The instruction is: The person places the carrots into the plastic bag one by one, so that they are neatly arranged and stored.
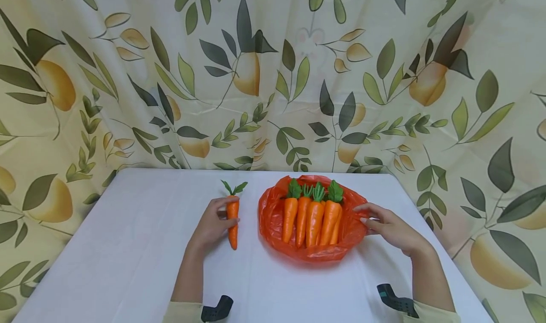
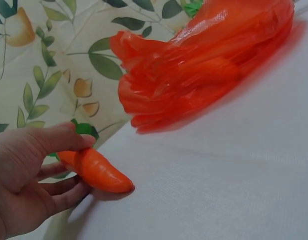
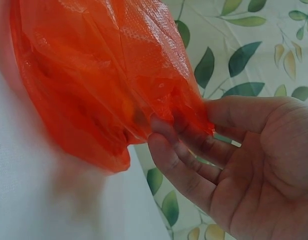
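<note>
My left hand (image 1: 213, 222) grips a single orange carrot (image 1: 232, 223) with green leaves at its top, thumb on one side and fingers on the other. The carrot points leaf end away from me, left of a red plastic bag (image 1: 269, 228). In the left wrist view the carrot's tapered tip (image 2: 114, 180) sticks out past the thumb, close over the white cloth. Several more carrots (image 1: 314, 221) lie side by side in the bag's open mouth, leaves toward the back. At the bag's right edge, my right hand (image 1: 390, 228) pinches the thin plastic (image 3: 191, 107) between thumb and fingers.
A white cloth (image 1: 128, 247) covers the table, whose far edge meets a curtain (image 1: 273, 100) printed with leaves and fruit. Black devices are strapped at the left wrist (image 1: 217, 309) and right wrist (image 1: 396, 301).
</note>
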`<state>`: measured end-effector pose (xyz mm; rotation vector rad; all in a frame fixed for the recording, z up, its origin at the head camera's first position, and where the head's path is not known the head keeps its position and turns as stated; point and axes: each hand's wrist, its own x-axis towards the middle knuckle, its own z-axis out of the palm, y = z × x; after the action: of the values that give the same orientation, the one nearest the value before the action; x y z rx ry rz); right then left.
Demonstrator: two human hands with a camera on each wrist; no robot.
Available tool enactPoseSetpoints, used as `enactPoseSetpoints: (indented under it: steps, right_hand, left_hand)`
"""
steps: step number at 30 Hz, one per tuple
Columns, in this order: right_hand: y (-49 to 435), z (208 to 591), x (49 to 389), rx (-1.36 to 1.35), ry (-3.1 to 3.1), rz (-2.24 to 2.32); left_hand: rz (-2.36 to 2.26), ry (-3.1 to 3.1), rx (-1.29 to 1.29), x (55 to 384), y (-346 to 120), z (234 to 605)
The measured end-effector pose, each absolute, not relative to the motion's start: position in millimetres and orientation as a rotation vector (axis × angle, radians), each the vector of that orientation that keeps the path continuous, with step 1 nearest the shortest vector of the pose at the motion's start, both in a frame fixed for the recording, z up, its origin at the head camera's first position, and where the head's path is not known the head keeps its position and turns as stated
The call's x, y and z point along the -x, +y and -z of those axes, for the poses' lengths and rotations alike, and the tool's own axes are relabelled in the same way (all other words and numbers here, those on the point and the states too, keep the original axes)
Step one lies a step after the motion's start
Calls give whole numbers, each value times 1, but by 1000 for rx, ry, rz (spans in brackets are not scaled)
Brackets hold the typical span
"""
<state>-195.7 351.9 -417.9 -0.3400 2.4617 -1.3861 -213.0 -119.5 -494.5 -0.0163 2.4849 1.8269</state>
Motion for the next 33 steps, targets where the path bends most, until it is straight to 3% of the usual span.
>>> enactPoseSetpoints:
  steps: [16, 33]
  right_hand:
    - [351, 419, 195, 320, 2454, 1378]
    - [352, 420, 197, 320, 2447, 1387]
  left_hand:
    - [-1912, 2452, -31, 217, -118, 483]
    - [-1908, 2491, -183, 225, -118, 445]
